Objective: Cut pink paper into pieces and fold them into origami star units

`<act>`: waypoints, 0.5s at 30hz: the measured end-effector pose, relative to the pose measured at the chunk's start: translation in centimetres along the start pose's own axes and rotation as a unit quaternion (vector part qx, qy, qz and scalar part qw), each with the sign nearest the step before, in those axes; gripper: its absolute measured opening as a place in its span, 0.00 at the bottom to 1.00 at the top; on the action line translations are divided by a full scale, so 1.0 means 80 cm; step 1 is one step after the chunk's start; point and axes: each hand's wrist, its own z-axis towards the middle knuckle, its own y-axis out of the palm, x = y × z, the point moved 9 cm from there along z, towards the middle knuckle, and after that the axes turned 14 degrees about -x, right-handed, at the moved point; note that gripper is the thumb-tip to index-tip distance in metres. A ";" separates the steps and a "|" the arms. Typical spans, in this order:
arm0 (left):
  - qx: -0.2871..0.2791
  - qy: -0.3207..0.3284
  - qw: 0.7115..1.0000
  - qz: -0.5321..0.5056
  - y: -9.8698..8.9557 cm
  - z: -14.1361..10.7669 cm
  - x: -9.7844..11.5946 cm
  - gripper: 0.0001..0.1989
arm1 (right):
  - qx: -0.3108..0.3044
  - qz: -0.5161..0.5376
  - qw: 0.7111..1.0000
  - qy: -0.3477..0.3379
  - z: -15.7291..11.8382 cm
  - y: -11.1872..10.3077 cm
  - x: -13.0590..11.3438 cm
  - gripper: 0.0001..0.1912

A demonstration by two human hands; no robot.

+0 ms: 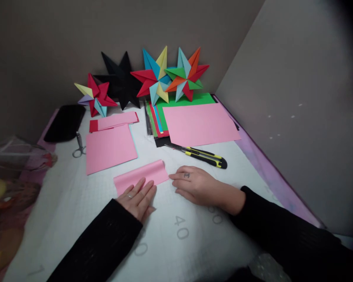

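A pink sheet of paper (142,172) lies in front of me, bent over into a soft, rounded fold along its far side. My left hand (138,197) rests flat on its near edge, fingers stretched out, with a ring on one finger. At the sheet's right corner is my right hand (192,184), its fingers close together and the tips on the corner. Its palm side is hidden from me. Just beyond the right hand is a yellow and black utility knife (207,156), blade end pointing left.
Pink square sheets (110,150), pink and red strips (117,120) and a large pink sheet (201,125) over coloured paper lie farther back. Small scissors (80,147) and a black phone-like slab (65,123) are left. Folded paper stars (159,76) lean against the wall.
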 end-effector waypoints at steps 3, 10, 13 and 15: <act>-0.003 -0.010 1.000 -0.017 0.004 0.001 0.003 0.21 | -0.002 0.012 1.000 -0.004 0.000 0.002 0.000 0.06; -0.038 -0.032 0.998 -0.023 0.015 0.008 0.017 0.26 | -0.012 0.039 0.999 0.001 0.004 0.004 0.001 0.11; -0.062 -0.052 0.996 -0.030 0.018 0.013 0.023 0.27 | -0.029 0.018 0.999 0.011 0.007 0.010 0.000 0.18; -0.074 -0.062 0.994 -0.046 0.019 0.013 0.027 0.28 | -0.035 0.000 0.999 0.019 0.008 0.013 0.000 0.20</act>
